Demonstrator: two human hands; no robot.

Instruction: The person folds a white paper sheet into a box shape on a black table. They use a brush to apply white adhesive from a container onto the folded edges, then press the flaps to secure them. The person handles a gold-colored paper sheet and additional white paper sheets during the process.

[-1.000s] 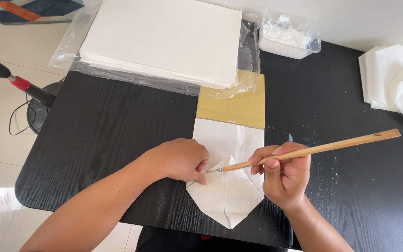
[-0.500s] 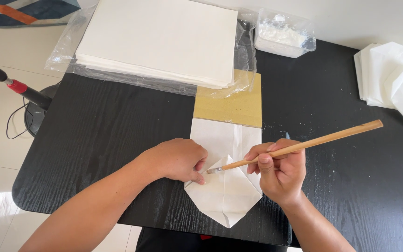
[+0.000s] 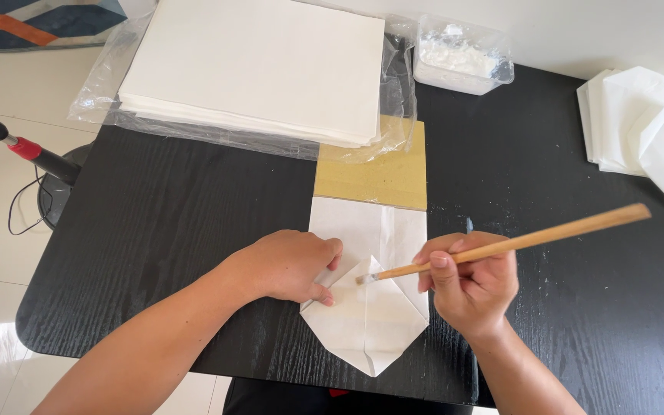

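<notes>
A white folded paper piece (image 3: 370,307) with a pointed lower end lies near the front edge of the black table (image 3: 194,230), its upper part over a tan cardboard strip (image 3: 374,173). My left hand (image 3: 290,265) presses flat on the paper's left edge. My right hand (image 3: 470,284) grips a long wooden brush (image 3: 516,240). The brush tip touches the paper where the folded flaps meet.
A thick stack of white sheets (image 3: 259,65) rests on clear plastic wrap at the back. A clear tub of white paste (image 3: 461,58) stands behind it to the right. Folded white paper pieces (image 3: 639,123) lie at the right edge. A fan stand (image 3: 21,146) is on the left floor.
The brush tip has slid slightly along the paper flap and the handle has tilted a little. My left hand stays pressed on the paper.
</notes>
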